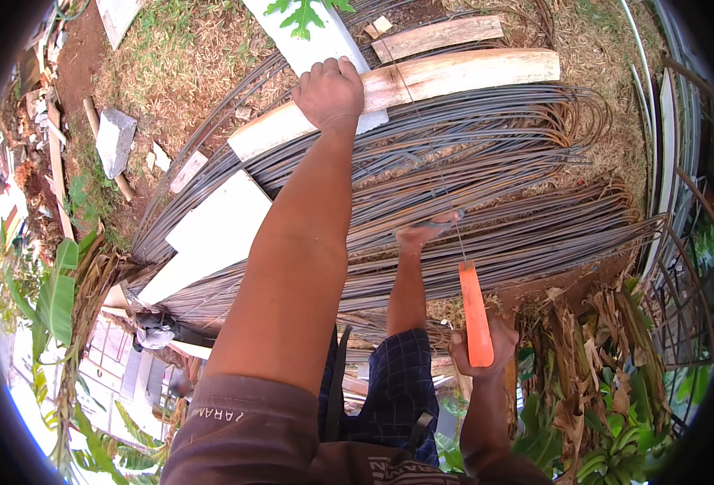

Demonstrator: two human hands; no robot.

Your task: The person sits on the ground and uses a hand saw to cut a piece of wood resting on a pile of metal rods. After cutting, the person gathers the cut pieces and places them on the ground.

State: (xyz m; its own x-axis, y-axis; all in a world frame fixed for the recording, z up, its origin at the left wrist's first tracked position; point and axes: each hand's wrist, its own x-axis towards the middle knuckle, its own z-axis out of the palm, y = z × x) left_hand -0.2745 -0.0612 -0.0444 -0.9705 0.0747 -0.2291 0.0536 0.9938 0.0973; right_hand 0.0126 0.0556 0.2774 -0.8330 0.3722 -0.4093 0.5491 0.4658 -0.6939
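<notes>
My left hand (330,93) is closed over a long pale wooden plank (478,71), holding it down near its middle. The plank lies crosswise on a white board (312,47) and bundles of bent steel rods (486,129). Lower right, my right hand (494,347) is wrapped round the orange handle of a handsaw (476,311). Its thin blade, seen edge-on, runs up and away to cross the plank just right of my left hand. How deep the blade sits in the wood cannot be made out.
A shorter wood piece (438,39) lies beyond the plank. White panels (223,214) rest on the rods at left. My sandalled foot (425,230) stands on the rods. A concrete chunk (116,142) lies far left; dry banana leaves (571,356) hang near my right arm.
</notes>
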